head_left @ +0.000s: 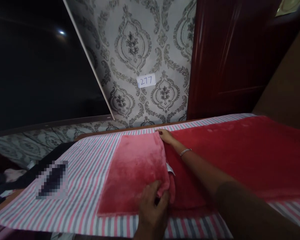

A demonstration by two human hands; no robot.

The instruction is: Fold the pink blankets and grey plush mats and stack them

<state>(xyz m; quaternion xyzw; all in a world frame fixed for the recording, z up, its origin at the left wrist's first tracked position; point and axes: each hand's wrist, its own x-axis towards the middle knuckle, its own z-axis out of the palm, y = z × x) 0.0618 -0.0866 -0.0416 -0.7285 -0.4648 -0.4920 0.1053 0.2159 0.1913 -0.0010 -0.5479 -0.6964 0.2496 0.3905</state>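
A red plush blanket (pixel 230 156) lies spread across the bed-like surface, its left part folded over so a lighter pinkish-red face (pixel 135 163) shows on top. At the far end of the fold's edge, my right hand (pixel 166 136) has its fingers closed on the blanket's corner. Nearer to me, my left hand (pixel 152 206) grips the same edge between thumb and fingers, close to the front corner. A small white label (pixel 170 169) sticks out from the fold between the two hands.
Under the blanket is a striped pink, grey and white sheet (pixel 85 173), with a pixelated dark patch (pixel 52 180) at its left. A large dark screen (pixel 45 73) stands at the back left. Behind are patterned wallpaper with a "277" paper (pixel 146 80) and a dark red door (pixel 230 60).
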